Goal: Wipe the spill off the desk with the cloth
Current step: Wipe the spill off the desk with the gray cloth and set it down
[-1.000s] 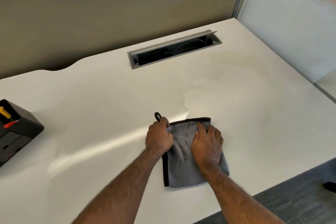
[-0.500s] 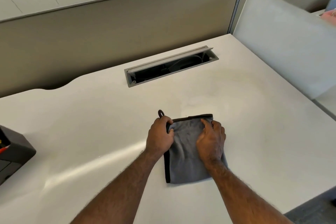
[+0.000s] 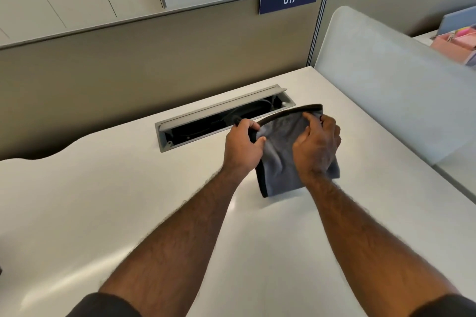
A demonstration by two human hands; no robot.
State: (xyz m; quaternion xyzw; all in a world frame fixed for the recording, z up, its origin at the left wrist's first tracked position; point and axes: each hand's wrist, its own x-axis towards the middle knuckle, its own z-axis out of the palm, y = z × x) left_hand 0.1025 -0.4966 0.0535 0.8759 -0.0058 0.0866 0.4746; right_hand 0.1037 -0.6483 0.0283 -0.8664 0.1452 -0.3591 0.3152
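both hands point(image 3: 280, 148) outstretched, gripping the grey cloth point(image 3: 279, 162) above the desk point(image 3: 103, 201).

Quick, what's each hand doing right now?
Left hand: closed, gripping the grey cloth at its dark-trimmed corner.
Right hand: fingers curled, pressing on the cloth.

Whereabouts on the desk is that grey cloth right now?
In the head view, the grey cloth sits right of centre on the white desk, gripped by both hands, its far edge beside the open cable tray.
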